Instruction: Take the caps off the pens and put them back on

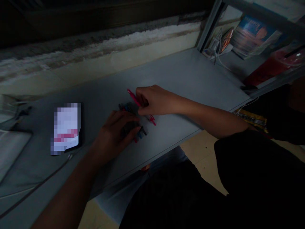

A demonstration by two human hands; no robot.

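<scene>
On a grey desk [190, 76] lies a small heap of pens [140, 132], dark, blue and red. My left hand [114, 135] rests on the heap, fingers curled over several pens. My right hand [154, 100] is closed in a pinch on a pink-red pen [133, 97], held just above the heap with its tip pointing up and left. The scene is dim and the pens under my left hand are partly hidden.
A phone with a lit screen [66, 128] lies left of my hands, a cable [35, 187] running from it. A pale flat object [9, 152] sits at the far left. Shelves with books and papers [250, 35] stand at the right. A wall edges the desk behind.
</scene>
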